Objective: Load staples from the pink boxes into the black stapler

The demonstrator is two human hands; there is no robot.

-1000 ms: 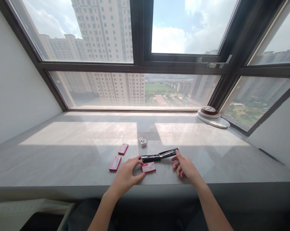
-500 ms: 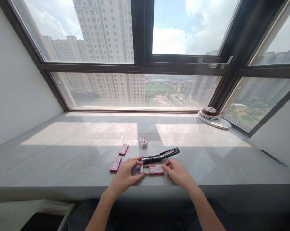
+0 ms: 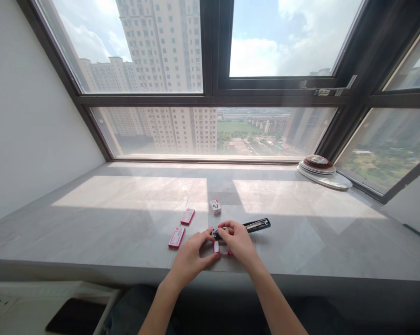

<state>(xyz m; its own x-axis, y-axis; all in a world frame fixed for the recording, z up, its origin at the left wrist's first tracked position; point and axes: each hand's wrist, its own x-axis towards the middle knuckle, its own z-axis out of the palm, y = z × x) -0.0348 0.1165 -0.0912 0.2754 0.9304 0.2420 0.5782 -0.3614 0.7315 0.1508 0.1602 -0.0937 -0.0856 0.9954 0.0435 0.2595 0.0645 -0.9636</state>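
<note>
A black stapler [image 3: 259, 224] lies opened out on the sill, its long arm reaching to the right. In front of it is a red-and-white staple box [image 3: 216, 247], pulled open, its right part hidden by my right hand. My left hand [image 3: 195, 253] grips the box's left end between thumb and forefinger, the forefinger close to the stapler's left end. My right hand [image 3: 238, 241] is closed in a pinch over the stapler's left part. Whatever its fingertips hold is too small to make out.
Two flat red-and-white boxes, a nearer box [image 3: 176, 237] and a farther box [image 3: 188, 216], lie left of my hands. A small white box [image 3: 216, 207] stands behind the stapler. Stacked round plates [image 3: 317, 170] sit by the window corner. The sill's front edge [image 3: 133, 266] runs close to me.
My right hand has moved left and forward, from the staple box's right end to above the stapler's left part. My left hand stays at the box. The view has shifted slightly.
</note>
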